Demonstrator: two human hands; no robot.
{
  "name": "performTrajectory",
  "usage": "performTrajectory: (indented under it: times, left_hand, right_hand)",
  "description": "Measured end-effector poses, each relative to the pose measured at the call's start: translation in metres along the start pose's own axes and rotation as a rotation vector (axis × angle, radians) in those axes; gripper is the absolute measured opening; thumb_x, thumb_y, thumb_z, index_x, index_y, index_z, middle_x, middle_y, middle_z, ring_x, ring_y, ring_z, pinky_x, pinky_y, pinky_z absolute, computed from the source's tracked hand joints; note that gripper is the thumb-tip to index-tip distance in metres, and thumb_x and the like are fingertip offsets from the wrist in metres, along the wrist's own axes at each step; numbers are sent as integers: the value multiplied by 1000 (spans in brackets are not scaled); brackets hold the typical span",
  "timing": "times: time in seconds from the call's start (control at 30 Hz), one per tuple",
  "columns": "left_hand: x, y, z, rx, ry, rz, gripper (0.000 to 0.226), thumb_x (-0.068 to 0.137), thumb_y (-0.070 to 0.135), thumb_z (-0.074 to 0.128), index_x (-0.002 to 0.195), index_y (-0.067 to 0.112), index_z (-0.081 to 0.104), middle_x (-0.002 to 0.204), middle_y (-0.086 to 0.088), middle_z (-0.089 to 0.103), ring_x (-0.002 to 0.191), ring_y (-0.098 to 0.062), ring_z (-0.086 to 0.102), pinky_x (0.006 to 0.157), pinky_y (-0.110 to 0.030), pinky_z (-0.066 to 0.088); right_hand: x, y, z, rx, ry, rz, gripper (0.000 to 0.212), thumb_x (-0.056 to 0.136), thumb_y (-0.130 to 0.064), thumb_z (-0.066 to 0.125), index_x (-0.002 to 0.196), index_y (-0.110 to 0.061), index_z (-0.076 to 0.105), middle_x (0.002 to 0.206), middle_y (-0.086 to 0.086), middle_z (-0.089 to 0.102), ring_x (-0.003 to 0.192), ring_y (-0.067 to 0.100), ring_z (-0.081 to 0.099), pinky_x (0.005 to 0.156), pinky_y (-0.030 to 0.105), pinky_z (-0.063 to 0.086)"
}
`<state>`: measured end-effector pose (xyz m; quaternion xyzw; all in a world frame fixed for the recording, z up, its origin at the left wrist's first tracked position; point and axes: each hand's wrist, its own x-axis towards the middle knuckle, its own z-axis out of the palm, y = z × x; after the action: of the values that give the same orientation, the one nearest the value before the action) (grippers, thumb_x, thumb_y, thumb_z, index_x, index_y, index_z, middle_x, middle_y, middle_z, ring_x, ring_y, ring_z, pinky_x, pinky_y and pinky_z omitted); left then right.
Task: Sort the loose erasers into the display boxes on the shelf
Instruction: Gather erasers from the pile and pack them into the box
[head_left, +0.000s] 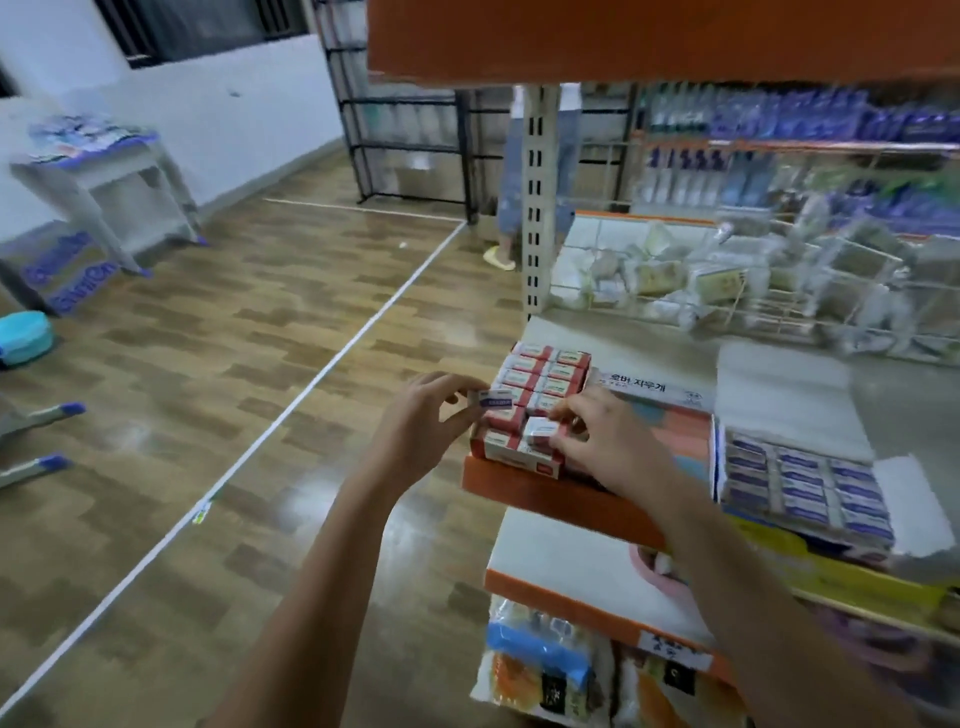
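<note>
Left hand (421, 415) pinches a blue eraser (491, 402), long axis crosswise; blue box (805, 478) lies beyond right hand (608, 441), which grips a red eraser (540, 431).

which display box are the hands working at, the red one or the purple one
The red-banded eraser box at the shelf's left end. Both the left hand and right hand are at it; the purple-banded eraser box sits untouched farther right.

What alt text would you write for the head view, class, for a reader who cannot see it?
At a shop shelf, the left hand pinches a blue-banded eraser while the right hand grips a red-banded eraser over the red eraser box. A blue eraser box sits to the right.
</note>
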<state>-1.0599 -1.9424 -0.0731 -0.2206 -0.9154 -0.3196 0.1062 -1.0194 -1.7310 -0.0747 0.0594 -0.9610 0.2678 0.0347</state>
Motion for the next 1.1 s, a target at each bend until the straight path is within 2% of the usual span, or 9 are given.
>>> performTrajectory:
  times: [0.17, 0.27, 0.4, 0.53, 0.7, 0.77, 0.93, 1.03, 1.1]
  left_hand:
    - [13, -13, -5, -15, -113, 65, 27, 86, 23, 66, 113, 25, 65, 101, 11, 60, 88, -6, 51, 74, -22, 42]
    - [20, -14, -6, -56, -177, 113, 27, 87, 24, 65, 114, 23, 65, 105, 8, 62, 90, -7, 54, 77, -24, 45]
    - [28, -7, -3, -87, -223, 189, 26, 86, 25, 65, 113, 23, 65, 102, 13, 57, 88, -4, 49, 69, -11, 34]
    - [38, 14, 9, -183, -250, 288, 25, 85, 24, 66, 110, 23, 66, 99, 18, 55, 89, -1, 50, 70, -7, 35]
    - [52, 60, 32, -208, -317, 430, 26, 86, 26, 66, 112, 24, 67, 101, 10, 59, 95, -12, 52, 80, -25, 41]
    - [54, 85, 43, -194, -365, 478, 28, 87, 29, 64, 114, 25, 66, 105, 6, 61, 98, -13, 50, 80, -25, 39]
    - [50, 145, 78, -136, -422, 651, 28, 88, 32, 62, 115, 26, 65, 110, 5, 63, 103, -15, 50, 79, -15, 28]
    - [47, 176, 106, -41, -451, 712, 31, 90, 36, 58, 119, 26, 62, 115, 5, 62, 108, -16, 48, 91, -22, 34]
    - [44, 193, 124, 41, -495, 713, 33, 91, 39, 54, 121, 27, 59, 118, 5, 59, 111, -17, 45, 93, -29, 38]
  right_hand:
    - [1, -13, 9, -37, 74, 105, 29, 86, -24, 65, 114, -18, 62, 117, -3, 53, 109, 12, 48, 84, 15, 30]
    - [0, -18, 14, -19, 127, 188, 28, 86, -23, 65, 113, -20, 60, 118, -4, 46, 105, 10, 48, 84, 17, 33]
    - [-2, -22, 18, -23, 136, 256, 33, 86, -24, 64, 117, -21, 57, 120, -3, 46, 111, 13, 47, 90, 22, 38]
    - [-11, -18, 0, -2, 176, 295, 33, 85, -20, 64, 117, -18, 58, 119, 1, 51, 111, 17, 48, 93, 28, 38]
    - [-49, 6, -48, -55, 341, 414, 28, 86, -15, 63, 113, -17, 61, 106, -5, 48, 102, 13, 50, 85, 22, 37]
    - [-70, 21, -67, -86, 404, 478, 27, 87, -15, 62, 114, -18, 60, 105, -7, 47, 98, 12, 51, 81, 21, 36]
    - [-118, 69, -103, -218, 525, 623, 25, 85, -15, 65, 110, -14, 62, 112, 5, 53, 92, 22, 58, 72, 26, 39]
    - [-139, 100, -116, -239, 520, 701, 26, 85, -14, 65, 110, -12, 62, 115, 7, 51, 90, 25, 60, 71, 26, 39]
    - [-147, 119, -120, -226, 497, 728, 29, 85, -16, 65, 113, -12, 61, 116, 8, 52, 88, 25, 60, 74, 29, 43]
